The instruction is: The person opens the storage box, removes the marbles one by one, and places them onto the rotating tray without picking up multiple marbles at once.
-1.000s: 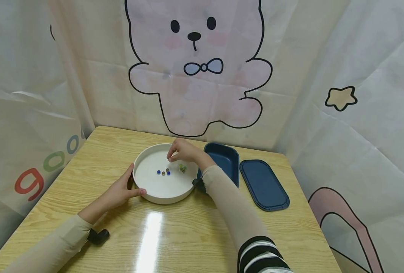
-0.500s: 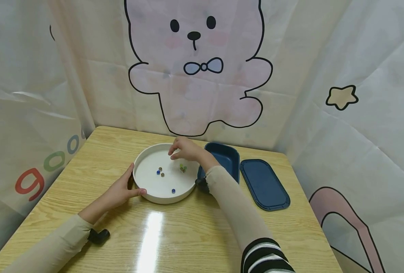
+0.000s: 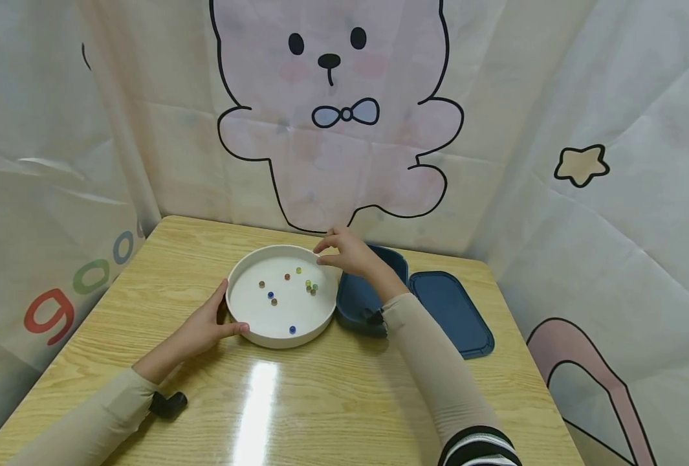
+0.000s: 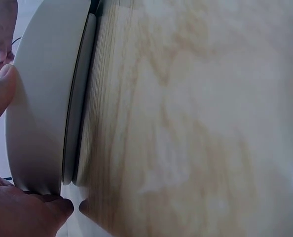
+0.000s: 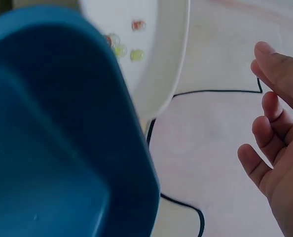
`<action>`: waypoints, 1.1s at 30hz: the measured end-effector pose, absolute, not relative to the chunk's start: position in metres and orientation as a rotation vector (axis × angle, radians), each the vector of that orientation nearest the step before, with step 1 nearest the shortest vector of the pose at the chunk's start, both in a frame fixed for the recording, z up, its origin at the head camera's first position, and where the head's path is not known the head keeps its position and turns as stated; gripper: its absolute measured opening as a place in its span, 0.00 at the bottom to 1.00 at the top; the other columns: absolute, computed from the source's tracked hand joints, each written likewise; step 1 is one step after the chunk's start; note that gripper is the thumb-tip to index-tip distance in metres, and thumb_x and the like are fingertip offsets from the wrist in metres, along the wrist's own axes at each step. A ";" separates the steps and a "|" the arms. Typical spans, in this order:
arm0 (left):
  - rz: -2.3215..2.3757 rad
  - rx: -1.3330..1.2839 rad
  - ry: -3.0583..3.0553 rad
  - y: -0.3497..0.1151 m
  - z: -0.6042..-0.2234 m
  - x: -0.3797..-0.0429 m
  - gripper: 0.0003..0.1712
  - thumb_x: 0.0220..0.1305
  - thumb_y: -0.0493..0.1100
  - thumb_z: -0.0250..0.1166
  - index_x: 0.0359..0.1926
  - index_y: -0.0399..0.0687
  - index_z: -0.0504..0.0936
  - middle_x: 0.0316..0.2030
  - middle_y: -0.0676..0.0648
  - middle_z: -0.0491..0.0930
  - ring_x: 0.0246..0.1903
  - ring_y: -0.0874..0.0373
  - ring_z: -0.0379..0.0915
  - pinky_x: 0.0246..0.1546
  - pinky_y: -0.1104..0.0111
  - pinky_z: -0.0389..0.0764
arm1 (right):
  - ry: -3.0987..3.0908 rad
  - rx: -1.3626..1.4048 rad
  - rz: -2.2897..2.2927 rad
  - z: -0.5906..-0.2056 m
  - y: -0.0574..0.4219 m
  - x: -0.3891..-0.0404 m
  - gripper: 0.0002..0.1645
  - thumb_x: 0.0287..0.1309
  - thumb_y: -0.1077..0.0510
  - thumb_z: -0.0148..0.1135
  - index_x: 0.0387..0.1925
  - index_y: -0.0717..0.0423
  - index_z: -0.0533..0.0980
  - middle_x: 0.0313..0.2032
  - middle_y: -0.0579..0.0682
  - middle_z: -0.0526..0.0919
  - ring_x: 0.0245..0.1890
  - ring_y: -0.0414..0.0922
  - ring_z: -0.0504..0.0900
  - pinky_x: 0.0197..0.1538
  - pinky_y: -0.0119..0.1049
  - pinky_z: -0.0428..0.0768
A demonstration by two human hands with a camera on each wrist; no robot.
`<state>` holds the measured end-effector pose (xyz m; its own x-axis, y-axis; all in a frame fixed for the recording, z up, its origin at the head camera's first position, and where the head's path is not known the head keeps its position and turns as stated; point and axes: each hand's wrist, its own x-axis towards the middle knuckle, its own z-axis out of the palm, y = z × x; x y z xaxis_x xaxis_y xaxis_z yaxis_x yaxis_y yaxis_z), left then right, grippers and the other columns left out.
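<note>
A round white tray [image 3: 280,318] stands on the table, with several small glass marbles [image 3: 292,329] spread over its floor. Blue, brown, reddish and yellow-green ones are among them. My left hand [image 3: 216,317] holds the tray by its left side, thumb at the front wall; the left wrist view shows fingers [image 4: 23,210] against that wall [image 4: 48,98]. Over the tray's right back rim hovers my right hand [image 3: 350,251], fingers loosely bent. Nothing shows between the fingers [image 5: 260,168] in the right wrist view. The deep blue box [image 3: 356,301] lies below that forearm.
A flat blue lid [image 3: 457,323] lies right of the box, partly covered by the right sleeve [image 3: 431,362]. The wooden table [image 3: 321,401] ends at a printed cloth backdrop [image 3: 193,175] close behind the tray.
My right hand has moved right, from above the tray's middle to its right back rim. Several marbles have rolled apart, one blue one toward the front. My left hand stays put.
</note>
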<state>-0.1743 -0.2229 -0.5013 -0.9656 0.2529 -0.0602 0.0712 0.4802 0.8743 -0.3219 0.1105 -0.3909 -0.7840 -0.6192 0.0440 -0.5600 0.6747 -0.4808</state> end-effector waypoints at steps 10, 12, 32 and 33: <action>1.452 0.263 2.568 -0.222 -0.499 -0.174 0.73 0.61 0.55 0.76 0.81 0.41 0.27 0.81 0.33 0.32 0.79 0.34 0.31 0.75 0.37 0.45 | 2.839 -0.870 -0.864 -0.391 0.161 -0.301 0.14 0.66 0.50 0.70 0.51 0.47 0.85 0.48 0.53 0.74 0.48 0.53 0.71 0.49 0.45 0.73; 1.450 0.261 2.571 -0.222 -0.498 -0.174 0.73 0.60 0.56 0.76 0.81 0.40 0.27 0.81 0.33 0.32 0.79 0.33 0.32 0.75 0.37 0.45 | 2.846 -0.855 -0.899 -0.393 0.169 -0.297 0.15 0.66 0.50 0.69 0.52 0.49 0.85 0.47 0.54 0.73 0.47 0.53 0.70 0.47 0.45 0.72; 1.399 0.215 2.594 -0.219 -0.500 -0.174 0.75 0.57 0.62 0.76 0.81 0.38 0.29 0.81 0.33 0.33 0.79 0.33 0.34 0.75 0.38 0.47 | 2.998 -0.804 -1.052 -0.408 0.230 -0.260 0.15 0.67 0.48 0.68 0.50 0.51 0.86 0.46 0.53 0.73 0.44 0.53 0.70 0.45 0.45 0.71; 1.389 0.215 2.603 -0.219 -0.499 -0.174 0.76 0.57 0.63 0.76 0.81 0.38 0.30 0.81 0.33 0.34 0.79 0.33 0.34 0.75 0.37 0.47 | 3.011 -0.810 -1.047 -0.409 0.233 -0.259 0.15 0.67 0.48 0.68 0.50 0.51 0.86 0.46 0.52 0.72 0.43 0.52 0.69 0.45 0.45 0.71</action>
<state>-0.1743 -0.2187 -0.4994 -0.9727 0.2127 -0.0927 0.0413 0.5520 0.8328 -0.2586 0.2325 -0.4092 -0.8684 -0.4019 0.2905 -0.4954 0.6776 -0.5434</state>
